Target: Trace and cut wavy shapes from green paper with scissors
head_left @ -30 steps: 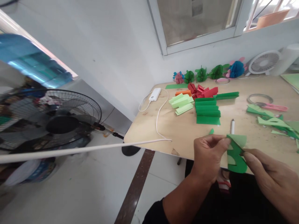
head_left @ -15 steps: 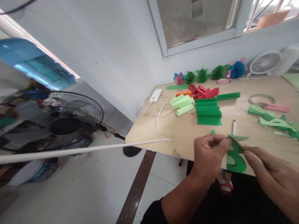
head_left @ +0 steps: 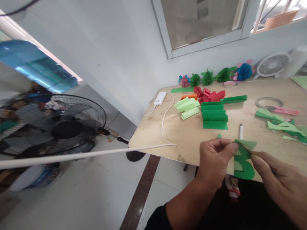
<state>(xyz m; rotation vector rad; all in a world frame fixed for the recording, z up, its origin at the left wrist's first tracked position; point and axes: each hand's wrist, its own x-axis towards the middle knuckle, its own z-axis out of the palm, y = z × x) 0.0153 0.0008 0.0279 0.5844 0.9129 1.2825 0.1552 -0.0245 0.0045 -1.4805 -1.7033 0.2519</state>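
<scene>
My left hand (head_left: 217,159) pinches a folded piece of green paper (head_left: 247,171) between thumb and fingers, near its upper left corner. The paper is dark green with light green areas, and a curved outline shows at its lower end. My right hand (head_left: 275,174) is closed on a slim cutting tool (head_left: 245,149), whose thin blade lies against the paper. Its handle is hidden in my fingers, so the exact kind cannot be made out. A light green flap (head_left: 250,144) sticks out above the blade. Just beyond my hands lies a white pen (head_left: 240,131).
On the table (head_left: 153,134) lie pleated dark green paper (head_left: 214,115), light green folds (head_left: 187,107), red folds (head_left: 211,95), green scraps (head_left: 283,126) and pink-handled scissors (head_left: 285,110). Paper figures (head_left: 224,74) line the wall beside a small fan (head_left: 272,65). A white cable (head_left: 96,154) crosses left.
The light green flap has opened wider above the blade. The paper's lower part has shifted slightly down and right. Both hands keep their hold.
</scene>
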